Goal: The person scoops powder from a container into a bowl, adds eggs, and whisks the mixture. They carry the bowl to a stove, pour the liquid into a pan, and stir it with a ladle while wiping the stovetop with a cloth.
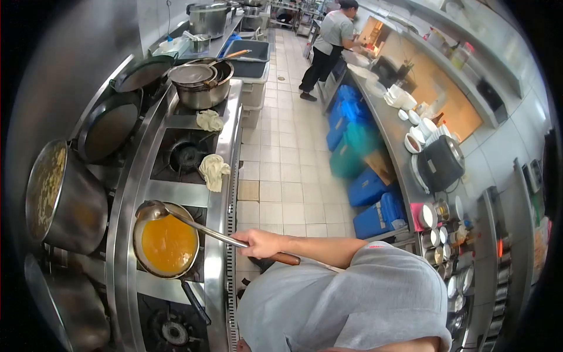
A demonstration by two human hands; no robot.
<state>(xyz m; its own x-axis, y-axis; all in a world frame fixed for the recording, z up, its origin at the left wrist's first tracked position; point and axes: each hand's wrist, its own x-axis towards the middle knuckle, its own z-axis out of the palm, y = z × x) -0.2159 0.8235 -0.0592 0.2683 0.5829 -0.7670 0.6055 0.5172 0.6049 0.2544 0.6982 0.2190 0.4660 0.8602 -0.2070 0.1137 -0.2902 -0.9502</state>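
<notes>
My right hand [258, 242] is closed around the long handle of a metal ladle [214, 233] with a wooden end. The ladle's bowl rests at the far rim of a frying pan [138, 249]. Smooth yellow-orange liquid [169, 245], looking like beaten egg, covers much of the pan's floor. The pan sits on the stove, and its black handle [196, 302] points toward the stove's front edge. Of my left hand [243, 346], only a sliver shows at the bottom edge; its fingers are hidden.
Bare burners [186, 155] flank the pan. Crumpled cloths [214, 171] lie along the stove front. A large pot [76, 199] and dark woks [111, 126] stand behind. Stacked strainers and pots [202, 88] sit farther along. Across the aisle, a person [334, 44] works at a counter.
</notes>
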